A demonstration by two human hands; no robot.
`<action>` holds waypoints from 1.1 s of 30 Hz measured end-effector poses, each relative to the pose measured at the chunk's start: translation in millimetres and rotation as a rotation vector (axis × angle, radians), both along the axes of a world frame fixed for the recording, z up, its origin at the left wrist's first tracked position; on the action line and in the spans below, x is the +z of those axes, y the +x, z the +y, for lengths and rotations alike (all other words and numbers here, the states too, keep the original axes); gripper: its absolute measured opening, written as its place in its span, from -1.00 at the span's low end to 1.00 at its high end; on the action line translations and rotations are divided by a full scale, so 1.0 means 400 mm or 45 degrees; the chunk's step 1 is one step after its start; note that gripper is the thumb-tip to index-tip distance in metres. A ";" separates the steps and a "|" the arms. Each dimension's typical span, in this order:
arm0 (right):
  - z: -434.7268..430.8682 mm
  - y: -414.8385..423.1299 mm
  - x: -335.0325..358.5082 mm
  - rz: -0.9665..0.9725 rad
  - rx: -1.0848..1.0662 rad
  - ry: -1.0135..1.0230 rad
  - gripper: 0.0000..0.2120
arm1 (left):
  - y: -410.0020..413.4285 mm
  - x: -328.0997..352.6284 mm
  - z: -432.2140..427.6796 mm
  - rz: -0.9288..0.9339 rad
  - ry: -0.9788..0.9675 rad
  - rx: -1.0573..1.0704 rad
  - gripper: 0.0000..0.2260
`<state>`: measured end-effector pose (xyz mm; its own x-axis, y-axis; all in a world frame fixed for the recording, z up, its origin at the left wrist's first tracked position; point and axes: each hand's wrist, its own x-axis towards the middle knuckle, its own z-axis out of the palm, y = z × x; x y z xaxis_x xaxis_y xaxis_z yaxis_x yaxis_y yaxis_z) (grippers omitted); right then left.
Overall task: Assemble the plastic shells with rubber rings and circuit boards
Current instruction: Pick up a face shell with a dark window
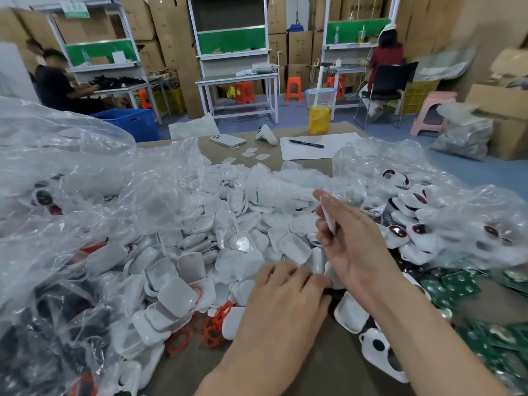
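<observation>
A heap of white plastic shells covers the middle of the table. Red rubber rings lie at the heap's near edge. Green circuit boards are spread at the right. My right hand is raised over the heap and pinches one white shell between thumb and fingers. My left hand lies palm down on the shells below it, with its fingertips curled over a white shell.
Clear plastic bags with more parts crowd the left and right. At the table's far side are a phone, a paper sheet with a pen and a cup of yellow drink. People sit at benches behind.
</observation>
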<state>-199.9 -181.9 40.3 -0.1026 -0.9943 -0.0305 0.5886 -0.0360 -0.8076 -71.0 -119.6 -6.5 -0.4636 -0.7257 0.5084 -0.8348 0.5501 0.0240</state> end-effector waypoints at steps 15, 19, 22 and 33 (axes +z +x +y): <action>0.012 0.024 -0.025 0.078 0.247 -0.001 -0.53 | 0.093 0.111 -0.032 2.743 1.587 -0.364 -0.86; 0.013 0.031 -0.027 0.108 0.257 -0.039 -0.49 | 0.101 0.108 -0.035 2.751 1.609 -0.402 -0.84; 0.018 0.036 -0.025 0.100 0.260 -0.066 -0.54 | 0.103 0.108 -0.035 2.749 1.609 -0.414 -0.86; 0.022 0.035 -0.051 0.514 0.306 -0.212 -0.79 | 0.106 0.098 -0.050 2.567 1.409 -0.274 -0.84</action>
<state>-186.0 -173.1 19.9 0.1595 -0.9791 0.1259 0.2375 -0.0858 -0.9676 -28.7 -139.8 32.5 -0.1338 -0.9781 -0.1595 0.6781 -0.2077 0.7050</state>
